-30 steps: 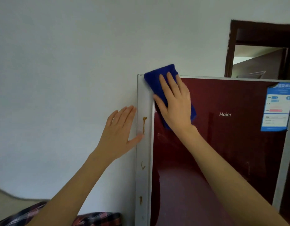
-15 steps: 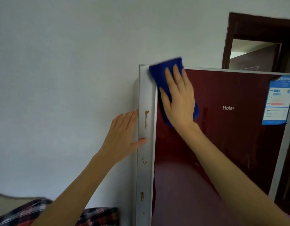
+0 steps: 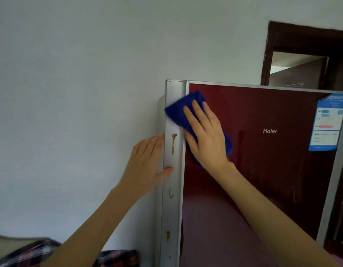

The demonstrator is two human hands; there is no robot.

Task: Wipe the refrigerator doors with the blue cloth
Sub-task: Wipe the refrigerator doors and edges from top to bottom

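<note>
a plain white wall (image 3: 70, 93) stands behind one dark red refrigerator door (image 3: 263, 180). my right hand (image 3: 207, 137) lies flat, fingers straight, pressing the one blue cloth (image 3: 177, 112) against the door's upper left corner, where the cloth laps onto the silver edge strip (image 3: 173, 212). my left hand (image 3: 145, 164) is flat and open against the fridge's side, thumb touching that strip. i count three brown marks (image 3: 174, 143) down the strip, one blue label (image 3: 327, 124) at the door's right, one dark doorway (image 3: 301, 39) beyond, and plaid fabric (image 3: 32, 253) low on the left.
</note>
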